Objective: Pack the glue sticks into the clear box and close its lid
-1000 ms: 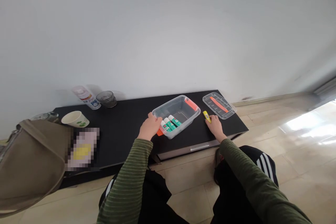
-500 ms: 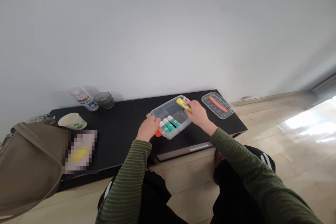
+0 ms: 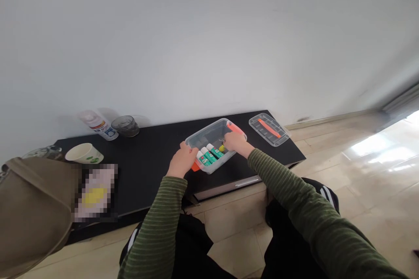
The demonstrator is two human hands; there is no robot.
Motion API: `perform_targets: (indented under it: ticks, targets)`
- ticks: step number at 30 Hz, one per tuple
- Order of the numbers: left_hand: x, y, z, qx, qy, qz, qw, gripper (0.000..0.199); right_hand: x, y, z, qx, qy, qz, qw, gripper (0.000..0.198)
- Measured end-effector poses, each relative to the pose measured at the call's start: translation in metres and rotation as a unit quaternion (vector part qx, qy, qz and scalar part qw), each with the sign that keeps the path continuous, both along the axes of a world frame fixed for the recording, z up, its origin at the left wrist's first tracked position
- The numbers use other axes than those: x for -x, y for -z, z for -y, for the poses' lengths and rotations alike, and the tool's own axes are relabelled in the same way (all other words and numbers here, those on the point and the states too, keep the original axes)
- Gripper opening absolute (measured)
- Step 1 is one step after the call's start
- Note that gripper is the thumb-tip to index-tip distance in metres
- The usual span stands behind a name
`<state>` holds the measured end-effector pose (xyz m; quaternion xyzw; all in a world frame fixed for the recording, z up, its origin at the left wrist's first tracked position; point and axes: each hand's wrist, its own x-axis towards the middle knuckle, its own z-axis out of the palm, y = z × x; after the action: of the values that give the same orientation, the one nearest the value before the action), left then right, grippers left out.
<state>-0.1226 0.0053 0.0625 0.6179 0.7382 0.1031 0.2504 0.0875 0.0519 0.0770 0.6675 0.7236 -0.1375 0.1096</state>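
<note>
A clear plastic box (image 3: 220, 166) with orange latches sits on the black table (image 3: 150, 161). Inside, along its left part, lie several green glue sticks (image 3: 209, 157) with white caps, side by side. My left hand (image 3: 182, 160) is closed on the box's left end, thumb over the rim. Reaching down into the right part of the box, my right hand (image 3: 236, 143) pinches a yellow glue stick (image 3: 221, 148). Only its yellow end shows, beside the green ones; my fingers hide the rest.
Right of the box lies its clear lid (image 3: 262, 131) with an orange handle. Toward the left stand a spray can (image 3: 98, 125), a dark glass bowl (image 3: 125, 127) and a paper cup (image 3: 84, 154). A brown bag (image 3: 36, 209) and a blurred-out packet (image 3: 96, 192) are at the near left.
My right hand has lowered the yellow glue stick from above the box's right side down into it, beside the green ones. My left hand stays on the box's left end.
</note>
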Motion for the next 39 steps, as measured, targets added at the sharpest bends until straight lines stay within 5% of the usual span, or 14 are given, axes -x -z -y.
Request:
perform_targets:
  ticks: [7, 10, 14, 18, 21, 24, 27, 31, 34, 39]
  targets:
    - [-0.001, -0.003, 0.001, -0.007, 0.009, -0.004, 1.000, 0.055, -0.003, 0.001, 0.002, 0.012, -0.012, -0.010, 1.000, 0.031]
    - [-0.002, -0.004, 0.000, 0.006, -0.001, -0.003, 1.000, 0.052, -0.011, 0.002, 0.009, -0.087, -0.039, -0.089, 0.991, 0.034]
    - [-0.002, -0.003, -0.002, 0.011, -0.007, 0.002, 1.000, 0.052, -0.038, 0.010, 0.025, -0.256, -0.113, -0.193, 0.940, 0.033]
    - [-0.001, 0.001, -0.007, 0.004, -0.009, 0.015, 1.000, 0.054, -0.090, 0.023, 0.041, -0.374, -0.148, -0.241, 0.883, 0.028]
    - [-0.002, 0.005, -0.014, -0.012, -0.014, 0.035, 0.999, 0.054, -0.140, 0.036, 0.043, -0.426, -0.105, -0.264, 0.859, 0.027]
    - [-0.005, 0.009, -0.023, -0.032, -0.025, 0.061, 0.997, 0.053, -0.185, 0.054, 0.038, -0.397, 0.014, -0.217, 0.892, 0.026]
    - [-0.007, 0.012, -0.029, -0.044, -0.026, 0.081, 0.995, 0.052, -0.215, 0.076, 0.032, -0.277, 0.124, -0.131, 0.944, 0.031]
    - [-0.006, 0.015, -0.032, -0.053, -0.023, 0.081, 0.995, 0.051, -0.230, 0.099, 0.030, -0.145, 0.160, -0.042, 0.975, 0.038]
    - [-0.005, 0.016, -0.033, -0.054, -0.023, 0.076, 0.995, 0.052, -0.231, 0.104, 0.031, -0.160, 0.140, -0.016, 0.977, 0.017]
    - [-0.002, 0.019, -0.036, -0.056, -0.022, 0.072, 0.996, 0.057, -0.231, 0.093, 0.033, -0.267, 0.132, -0.069, 0.952, 0.020]
